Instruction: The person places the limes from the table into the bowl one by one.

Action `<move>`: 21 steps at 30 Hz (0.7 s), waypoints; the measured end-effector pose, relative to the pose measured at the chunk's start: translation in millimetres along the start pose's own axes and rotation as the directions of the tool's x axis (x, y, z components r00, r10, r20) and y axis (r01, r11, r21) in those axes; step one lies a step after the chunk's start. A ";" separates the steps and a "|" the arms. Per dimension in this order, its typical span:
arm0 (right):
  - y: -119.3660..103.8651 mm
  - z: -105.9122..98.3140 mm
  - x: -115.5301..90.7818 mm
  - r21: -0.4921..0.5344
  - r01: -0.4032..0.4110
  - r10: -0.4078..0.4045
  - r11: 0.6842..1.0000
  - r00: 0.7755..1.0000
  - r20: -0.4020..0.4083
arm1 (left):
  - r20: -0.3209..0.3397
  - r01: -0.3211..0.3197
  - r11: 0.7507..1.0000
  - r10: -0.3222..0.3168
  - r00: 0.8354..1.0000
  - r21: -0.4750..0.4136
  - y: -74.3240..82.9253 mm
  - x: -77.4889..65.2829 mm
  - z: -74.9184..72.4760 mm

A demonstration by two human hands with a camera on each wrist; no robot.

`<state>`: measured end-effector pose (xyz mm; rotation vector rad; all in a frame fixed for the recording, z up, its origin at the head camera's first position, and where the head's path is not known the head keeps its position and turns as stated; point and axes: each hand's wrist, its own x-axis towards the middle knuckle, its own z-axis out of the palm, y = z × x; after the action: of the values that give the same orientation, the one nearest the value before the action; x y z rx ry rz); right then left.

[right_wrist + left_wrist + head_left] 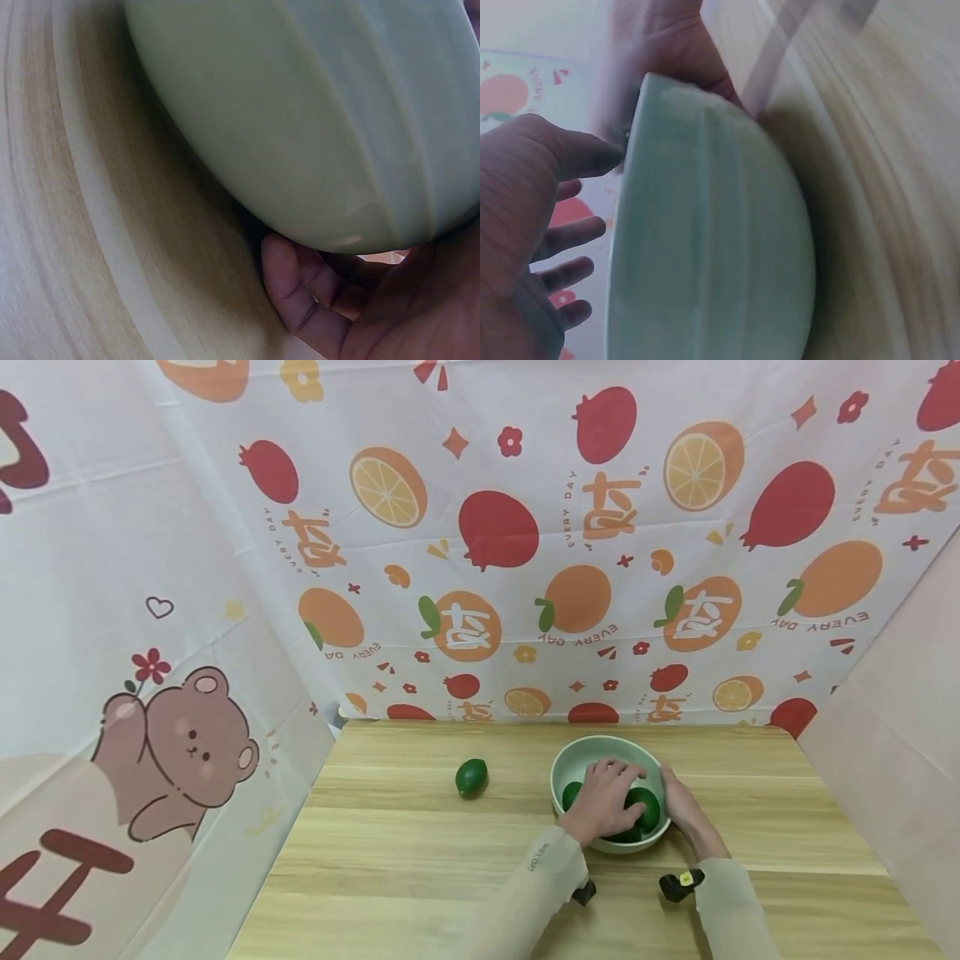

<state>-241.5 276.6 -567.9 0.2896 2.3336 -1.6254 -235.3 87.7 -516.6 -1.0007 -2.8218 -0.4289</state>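
A pale green bowl (577, 758) stands on the wooden table with a few green limes (643, 811) inside. Over its opening is my left hand (604, 797), fingers loosely spread and thumb apart from them. The left wrist view shows no fruit between the thumb (589, 154) and fingers, which stand above the rim; part of the limes is hidden below this hand. On the bowl's right side, my right hand (681, 800) grips the outer wall. Its fingers (280, 262) curl under the bowl's curved side in the right wrist view.
One more lime (471, 777) lies on the table (390, 860), left of the bowl. Behind the table hangs a fruit-printed cloth (555, 535), and a bear-printed cloth (191, 743) hangs on the left. Black straps (678, 887) show by the wrists.
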 end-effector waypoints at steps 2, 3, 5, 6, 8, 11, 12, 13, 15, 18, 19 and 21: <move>-1.2 0.2 -0.1 0.005 -0.009 0.009 1.000 1.000 0.009 | -0.012 0.005 1.000 -0.005 1.000 -0.018 -4.7 -1.9 -4.6; -1.8 0.4 0.2 0.006 -0.014 0.014 1.000 1.000 0.016 | -0.018 0.009 1.000 -0.009 1.000 -0.026 -7.6 -2.8 -6.8; -3.1 0.8 0.9 0.018 -0.024 0.023 1.000 0.999 0.030 | -0.031 0.021 0.999 -0.022 0.999 -0.039 -14.2 -4.4 -10.8; -3.8 1.0 1.1 0.028 -0.026 0.025 0.999 0.999 0.036 | -0.037 0.028 0.999 -0.030 0.999 -0.047 -17.9 -5.2 -12.6; -4.1 1.0 2.6 0.039 -0.029 0.027 0.999 0.999 0.039 | -0.056 0.044 0.997 -0.048 0.997 -0.060 -26.0 -6.5 -15.3; -4.8 0.7 3.0 0.040 -0.024 0.023 0.999 0.999 0.039 | -0.093 0.063 0.994 -0.071 0.993 -0.088 -38.4 -9.0 -18.3; -4.7 0.5 3.2 0.039 -0.024 0.022 0.999 0.999 0.037 | -0.112 0.063 0.993 -0.074 0.991 -0.097 -42.3 -9.9 -19.2; -4.6 0.2 3.3 0.032 -0.024 0.022 0.999 0.999 0.036 | -0.131 0.062 0.992 -0.076 0.989 -0.106 -46.0 -11.0 -20.1; -5.0 0.0 2.8 0.025 -0.025 0.024 0.999 0.999 0.031 | -0.168 0.056 0.991 -0.075 0.983 -0.119 -53.0 -14.1 -22.4; -4.9 0.0 2.8 0.026 -0.032 0.031 0.999 0.999 0.026 | -0.207 0.047 0.991 -0.072 0.976 -0.124 -63.4 -19.9 -25.9; -5.3 0.4 2.6 0.026 -0.031 0.030 0.999 0.999 0.026 | -0.214 0.050 0.990 -0.077 0.974 -0.130 -66.7 -21.8 -27.2; -5.5 0.8 2.9 0.032 -0.029 0.028 0.999 0.999 0.025 | -0.232 0.059 0.990 -0.088 0.969 -0.129 -73.8 -25.2 -29.8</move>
<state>-245.9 273.9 -564.3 0.3060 2.2762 -1.6459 -261.9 8.9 -509.9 -0.8051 -2.6496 -0.6865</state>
